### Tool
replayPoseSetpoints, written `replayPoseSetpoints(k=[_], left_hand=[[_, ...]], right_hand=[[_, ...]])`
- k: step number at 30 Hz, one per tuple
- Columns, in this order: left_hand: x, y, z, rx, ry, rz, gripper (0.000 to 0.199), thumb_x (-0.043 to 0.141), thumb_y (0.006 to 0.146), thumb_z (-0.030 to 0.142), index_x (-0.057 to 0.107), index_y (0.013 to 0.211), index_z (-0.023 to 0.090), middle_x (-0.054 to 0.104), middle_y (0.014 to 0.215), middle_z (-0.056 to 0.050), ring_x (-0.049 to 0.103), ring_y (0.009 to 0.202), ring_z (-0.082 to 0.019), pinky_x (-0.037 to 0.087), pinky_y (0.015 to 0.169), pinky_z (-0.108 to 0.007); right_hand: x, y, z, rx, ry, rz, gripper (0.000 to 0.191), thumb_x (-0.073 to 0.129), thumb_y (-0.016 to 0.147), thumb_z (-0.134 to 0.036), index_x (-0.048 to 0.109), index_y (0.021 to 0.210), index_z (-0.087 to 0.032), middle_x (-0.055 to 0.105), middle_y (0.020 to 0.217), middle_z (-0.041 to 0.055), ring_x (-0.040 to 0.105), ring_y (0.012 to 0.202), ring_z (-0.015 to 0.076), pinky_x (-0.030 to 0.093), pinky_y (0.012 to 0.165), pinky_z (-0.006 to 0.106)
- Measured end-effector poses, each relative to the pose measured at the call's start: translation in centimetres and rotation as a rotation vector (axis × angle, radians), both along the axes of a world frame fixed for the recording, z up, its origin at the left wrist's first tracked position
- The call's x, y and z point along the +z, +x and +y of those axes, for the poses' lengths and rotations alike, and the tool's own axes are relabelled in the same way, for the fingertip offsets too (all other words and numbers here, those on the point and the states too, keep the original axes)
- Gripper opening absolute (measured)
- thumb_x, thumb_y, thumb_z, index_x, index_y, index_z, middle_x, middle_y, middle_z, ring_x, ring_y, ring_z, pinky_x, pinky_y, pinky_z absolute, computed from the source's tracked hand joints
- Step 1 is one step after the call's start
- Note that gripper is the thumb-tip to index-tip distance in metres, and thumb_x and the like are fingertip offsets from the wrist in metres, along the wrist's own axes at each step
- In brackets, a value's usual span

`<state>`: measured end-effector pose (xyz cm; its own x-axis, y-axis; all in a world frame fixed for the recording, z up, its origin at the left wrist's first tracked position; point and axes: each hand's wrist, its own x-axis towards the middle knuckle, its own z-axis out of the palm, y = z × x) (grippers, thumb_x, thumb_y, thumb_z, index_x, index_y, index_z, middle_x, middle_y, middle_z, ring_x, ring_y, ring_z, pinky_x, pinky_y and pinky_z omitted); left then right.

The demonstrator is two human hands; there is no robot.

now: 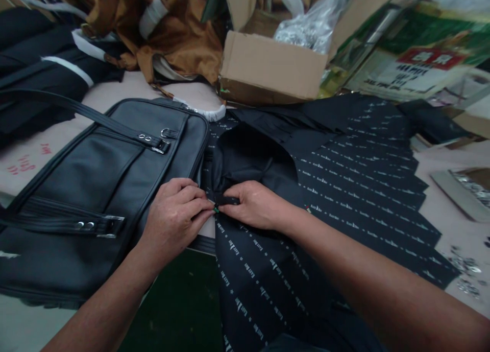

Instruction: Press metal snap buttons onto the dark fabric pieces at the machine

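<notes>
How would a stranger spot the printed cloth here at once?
Find the open cardboard box. In front of it, to the right of the smooth black bag, printed cloth spreads out beneath the person's right hand. Rows of small pale lettering set it apart from the plain bag.

This looks like a bag-making workshop. Brown bags (184,45) are heaped at upper left, a black bag (84,183) lies at left, and printed cloth (356,193) spreads across the right. Small metal parts (467,288) are scattered on the table (446,216) at lower right.
</notes>
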<state>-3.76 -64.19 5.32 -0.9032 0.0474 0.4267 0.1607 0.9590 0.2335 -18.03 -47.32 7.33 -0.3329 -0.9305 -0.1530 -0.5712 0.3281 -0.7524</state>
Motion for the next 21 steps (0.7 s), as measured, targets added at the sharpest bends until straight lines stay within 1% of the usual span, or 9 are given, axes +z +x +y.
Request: replayPoseSetpoints(k=[3, 9, 11, 13, 15, 17, 21], left_hand=[[-0.09, 0.03, -0.08, -0.001, 0.010, -0.005, 0.006, 0.069, 0.089, 0.027, 0.075, 0.089, 0.025, 0.075, 0.095, -0.003, 0.059, 0.105, -0.027, 0.049, 0.091, -0.045], [-0.05, 0.01, -0.06, -0.015, -0.014, 0.016, 0.007, 0.067, 0.091, 0.026, 0.073, 0.089, 0.023, 0.076, 0.099, -0.003, 0.058, 0.106, -0.028, 0.048, 0.092, -0.046], [0.03, 0.03, 0.08, -0.002, -0.029, 0.025, 0.007, 0.067, 0.090, 0.027, 0.073, 0.091, 0.022, 0.076, 0.102, -0.004, 0.058, 0.107, -0.028, 0.048, 0.093, -0.046], [0.08, 0.05, 0.20, 0.012, -0.043, 0.034, 0.010, 0.069, 0.090, 0.029, 0.072, 0.095, 0.021, 0.076, 0.104, -0.005, 0.058, 0.108, -0.029, 0.047, 0.094, -0.047], [0.09, 0.09, 0.27, 0.013, -0.061, 0.044, 0.012, 0.069, 0.090, 0.030, 0.072, 0.096, 0.021, 0.076, 0.102, -0.005, 0.058, 0.108, -0.029, 0.047, 0.093, -0.047], [0.09, 0.14, 0.29, 0.006, -0.078, 0.055, 0.012, 0.068, 0.090, 0.030, 0.073, 0.094, 0.020, 0.076, 0.098, -0.004, 0.059, 0.108, -0.029, 0.048, 0.093, -0.047], [0.17, 0.26, 0.33, -0.003, -0.107, 0.091, 0.010, 0.069, 0.090, 0.030, 0.073, 0.088, 0.021, 0.076, 0.090, -0.002, 0.060, 0.107, -0.030, 0.047, 0.093, -0.047]], right_hand=[[0.38, -0.03, -0.20, -0.002, 0.019, -0.037, 0.025, 0.059, 0.087, -0.021, 0.059, 0.063, -0.016, 0.044, 0.055, -0.0055, 0.039, 0.053, 0.0081, 0.026, 0.053, 0.024], [0.78, 0.23, -0.40, -0.022, 0.031, 0.047, 0.022, 0.060, 0.082, -0.020, 0.059, 0.061, -0.016, 0.043, 0.055, -0.0052, 0.037, 0.053, 0.0087, 0.025, 0.053, 0.026], [0.70, 0.13, -0.34, -0.043, 0.048, -0.001, 0.024, 0.060, 0.084, -0.024, 0.059, 0.062, -0.016, 0.041, 0.054, -0.0053, 0.037, 0.053, 0.0089, 0.025, 0.052, 0.025], [0.60, -0.04, -0.24, -0.052, 0.047, -0.100, 0.027, 0.059, 0.086, -0.030, 0.059, 0.063, -0.016, 0.041, 0.056, -0.0052, 0.039, 0.055, 0.0091, 0.026, 0.053, 0.024], [0.56, -0.17, -0.19, -0.061, 0.035, -0.206, 0.029, 0.059, 0.086, -0.035, 0.058, 0.064, -0.015, 0.042, 0.059, -0.0046, 0.040, 0.058, 0.0096, 0.028, 0.054, 0.023], [0.56, -0.18, -0.25, -0.088, 0.035, -0.283, 0.032, 0.060, 0.085, -0.040, 0.059, 0.065, -0.015, 0.044, 0.062, -0.0038, 0.041, 0.061, 0.0102, 0.030, 0.054, 0.022], [0.41, 0.18, -0.71, -0.189, 0.093, -0.288, 0.036, 0.064, 0.083, -0.045, 0.059, 0.064, -0.015, 0.049, 0.062, -0.0028, 0.043, 0.061, 0.0110, 0.030, 0.054, 0.023]])
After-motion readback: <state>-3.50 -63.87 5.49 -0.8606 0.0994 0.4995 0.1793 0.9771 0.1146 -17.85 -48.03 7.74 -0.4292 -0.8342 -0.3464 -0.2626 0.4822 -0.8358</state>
